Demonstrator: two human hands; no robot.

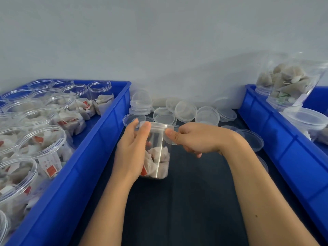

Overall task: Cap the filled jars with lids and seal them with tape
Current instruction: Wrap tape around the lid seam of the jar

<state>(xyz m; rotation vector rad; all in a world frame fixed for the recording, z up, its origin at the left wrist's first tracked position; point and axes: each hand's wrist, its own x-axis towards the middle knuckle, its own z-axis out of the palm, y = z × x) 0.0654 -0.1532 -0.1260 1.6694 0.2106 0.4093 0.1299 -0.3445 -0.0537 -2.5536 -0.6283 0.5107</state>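
Observation:
A clear plastic jar (157,157) with tea bags in its bottom stands on the dark table between two blue crates. My left hand (132,150) wraps around the jar's left side, thumb near the rim. A clear lid (158,124) sits on the jar's mouth. My right hand (193,138) grips the lid's right edge with thumb and curled fingers. No tape shows in the frame.
The blue crate (92,157) at left holds several open jars with tea bags. Loose clear lids (185,110) lie piled by the wall behind the jar. The right blue crate (276,139) holds capped jars (306,119) and a bag of tea bags (287,79).

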